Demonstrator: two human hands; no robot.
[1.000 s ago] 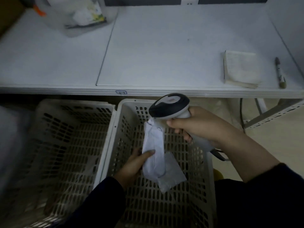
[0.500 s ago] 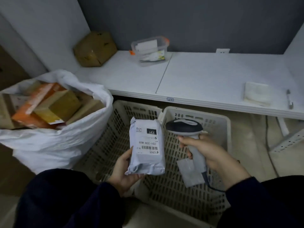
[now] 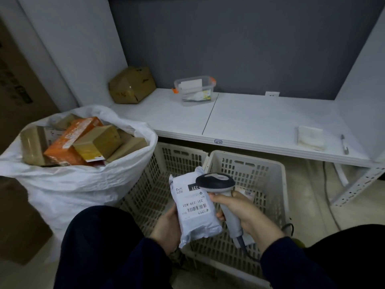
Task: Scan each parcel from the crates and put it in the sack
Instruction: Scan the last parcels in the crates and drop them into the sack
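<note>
Parcel [image 3: 195,207], white with barcode label facing up, gripped from beneath in left hand [image 3: 166,228], thumb curled along its edge, over left crate [image 3: 177,152] and right crate [image 3: 277,184]. Scanner [image 3: 215,181] clasped in right hand [image 3: 239,213], fingers wrapped round its handle, head just beside the parcel's upper corner. Sack [image 3: 79,184] open at left against left crate, stuffed with boxes [image 3: 98,140].

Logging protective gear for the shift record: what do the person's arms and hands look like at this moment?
The left hand and right hand are bare: no gloves, rings or watch show. Dark navy long sleeves cover both arms to the wrists.
</note>
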